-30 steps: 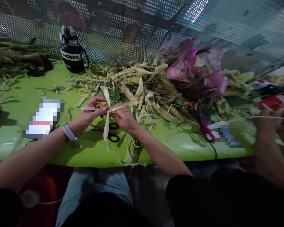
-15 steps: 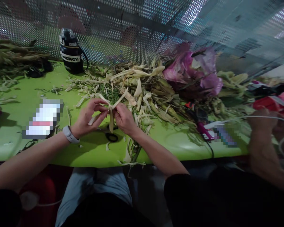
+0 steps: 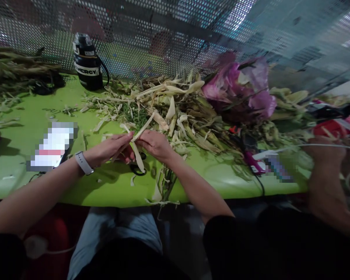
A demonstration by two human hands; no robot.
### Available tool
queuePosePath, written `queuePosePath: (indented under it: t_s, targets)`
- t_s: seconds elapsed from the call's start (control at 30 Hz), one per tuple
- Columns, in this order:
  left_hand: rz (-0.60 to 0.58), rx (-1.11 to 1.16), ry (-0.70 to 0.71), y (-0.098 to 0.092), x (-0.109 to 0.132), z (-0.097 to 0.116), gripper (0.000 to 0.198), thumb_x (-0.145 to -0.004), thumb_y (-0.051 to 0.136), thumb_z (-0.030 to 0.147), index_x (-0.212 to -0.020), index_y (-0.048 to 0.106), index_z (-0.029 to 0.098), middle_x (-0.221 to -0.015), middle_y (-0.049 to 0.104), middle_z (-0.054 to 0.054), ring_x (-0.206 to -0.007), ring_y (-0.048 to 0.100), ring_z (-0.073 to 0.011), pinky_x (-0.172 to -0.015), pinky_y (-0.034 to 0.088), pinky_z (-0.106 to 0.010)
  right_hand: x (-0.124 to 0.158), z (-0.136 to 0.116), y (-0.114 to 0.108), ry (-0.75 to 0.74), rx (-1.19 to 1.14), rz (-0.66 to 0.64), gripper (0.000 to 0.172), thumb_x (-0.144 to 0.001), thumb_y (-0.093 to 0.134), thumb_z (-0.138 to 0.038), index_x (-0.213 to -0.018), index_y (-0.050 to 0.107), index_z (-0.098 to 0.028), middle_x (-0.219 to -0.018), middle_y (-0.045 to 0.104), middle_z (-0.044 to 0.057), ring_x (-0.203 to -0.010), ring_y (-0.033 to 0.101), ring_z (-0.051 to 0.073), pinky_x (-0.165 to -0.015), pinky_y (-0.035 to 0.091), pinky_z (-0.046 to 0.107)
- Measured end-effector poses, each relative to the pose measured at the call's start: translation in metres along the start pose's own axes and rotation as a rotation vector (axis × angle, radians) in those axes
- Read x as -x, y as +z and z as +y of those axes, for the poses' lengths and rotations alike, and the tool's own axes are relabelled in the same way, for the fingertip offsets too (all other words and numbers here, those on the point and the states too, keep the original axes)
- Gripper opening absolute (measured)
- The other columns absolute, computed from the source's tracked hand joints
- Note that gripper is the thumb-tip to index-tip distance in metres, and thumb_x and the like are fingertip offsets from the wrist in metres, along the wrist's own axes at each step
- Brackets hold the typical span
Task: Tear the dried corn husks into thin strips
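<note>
Pale strips of corn husk (image 3: 139, 158) cross between my two hands, one end hanging down and another sticking up to the right. My left hand (image 3: 113, 147), with a white band on its wrist, has its fingers closed on the husk. My right hand (image 3: 156, 144) pinches the same strips from the other side. Just beneath them lie black-handled scissors (image 3: 136, 170), partly covered by the hands and the husk. Beyond the hands spreads a heap of dry husks (image 3: 160, 97) with some green sprigs in it.
A black bottle (image 3: 89, 72) stands at the back left, and a phone (image 3: 52, 146) lies left of my arm. A pink plastic bag (image 3: 239, 89) rests behind the heap. At right are a magenta device (image 3: 254, 162), a white cable and another person's hand (image 3: 325, 155).
My left hand has turned over and its fingers have flattened together around the strips. The hanging husk end has swung slightly down and right. My right hand remains nearly in place.
</note>
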State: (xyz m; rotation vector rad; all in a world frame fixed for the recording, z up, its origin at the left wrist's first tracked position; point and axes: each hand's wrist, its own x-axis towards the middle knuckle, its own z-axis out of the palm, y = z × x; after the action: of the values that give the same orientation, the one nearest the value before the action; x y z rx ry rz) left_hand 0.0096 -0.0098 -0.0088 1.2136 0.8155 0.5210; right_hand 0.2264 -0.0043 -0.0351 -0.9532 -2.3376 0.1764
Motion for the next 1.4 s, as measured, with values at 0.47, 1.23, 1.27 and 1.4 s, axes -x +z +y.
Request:
queuePosePath:
  t_s: [0.47,1.23,1.27,1.4]
  targets:
    - [0.116,0.11,0.216,0.003,-0.004,-0.005,0.031,-0.079,0.077,0.046,-0.086,0.07,0.017,-0.06,0.044,0.004,-0.046,0.029,-0.0045,-0.04,0.017,-0.019,-0.004,-0.016,-0.001,0.466,-0.835,0.18,0.045,-0.086,0.06,-0.064,-0.091,0.064,-0.02,-0.066,0.057,-0.002,-0.057,0.054,0.012,-0.058,0.05,0.029]
    - [0.233,-0.396,0.224,-0.003,-0.008,-0.005,0.046,-0.086,0.063,0.06,-0.07,0.053,0.018,-0.053,0.041,0.005,-0.045,0.033,-0.0071,-0.042,0.023,-0.021,-0.003,-0.027,-0.001,0.475,-0.722,-0.239,0.044,-0.088,0.06,-0.061,-0.078,0.058,-0.019,-0.069,0.064,0.0,-0.06,0.052,0.011,-0.058,0.04,0.026]
    - [0.235,-0.44,0.219,-0.004,-0.008,-0.005,0.047,-0.086,0.063,0.06,-0.068,0.053,0.018,-0.053,0.04,0.005,-0.045,0.032,-0.0072,-0.042,0.022,-0.021,-0.003,-0.023,-0.002,0.467,-0.692,-0.233,0.041,-0.089,0.059,-0.058,-0.078,0.058,-0.019,-0.069,0.065,0.001,-0.06,0.052,0.012,-0.059,0.04,0.026]
    - [0.18,-0.431,0.194,-0.008,-0.007,-0.004,0.047,-0.087,0.061,0.061,-0.07,0.054,0.019,-0.054,0.039,0.005,-0.044,0.031,-0.0073,-0.042,0.021,-0.022,-0.003,-0.009,-0.007,0.427,-0.693,-0.278,0.038,-0.09,0.059,-0.055,-0.077,0.056,-0.019,-0.068,0.064,0.001,-0.062,0.055,0.013,-0.062,0.043,0.027]
